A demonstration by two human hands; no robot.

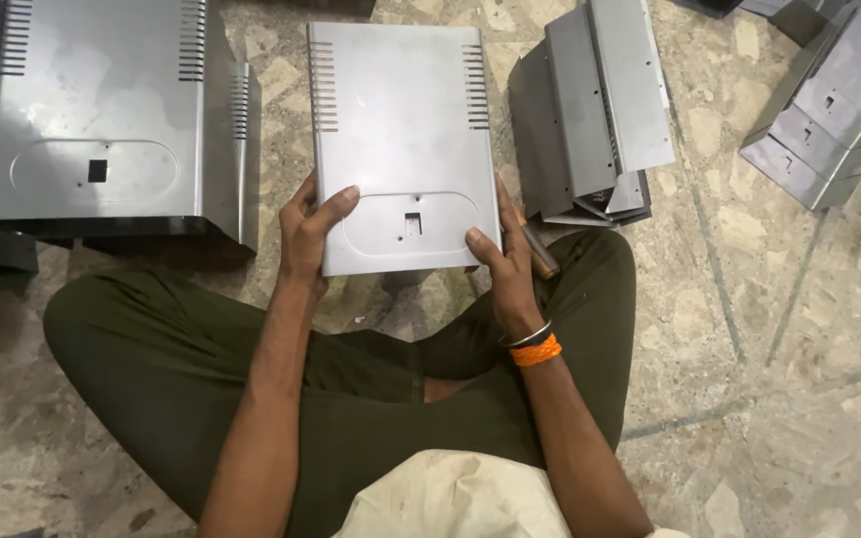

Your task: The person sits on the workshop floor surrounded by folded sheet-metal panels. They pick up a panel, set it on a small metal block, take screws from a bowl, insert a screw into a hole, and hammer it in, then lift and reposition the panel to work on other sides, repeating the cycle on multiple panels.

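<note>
I hold a grey sheet-metal panel in front of me, above my crossed legs. It has vent slots along both long sides, a pressed oval outline and a small square hole near its lower edge. My left hand grips its lower left edge, thumb on the face. Gripping the lower right edge is my right hand, which also seems to hold a brown wooden handle behind the panel. An orange band and a metal bangle circle my right wrist.
A stack of similar slotted panels lies on the floor at the left. Bent metal pieces lean together at the right of the panel, and more folded parts sit at the far right. The floor is mottled stone.
</note>
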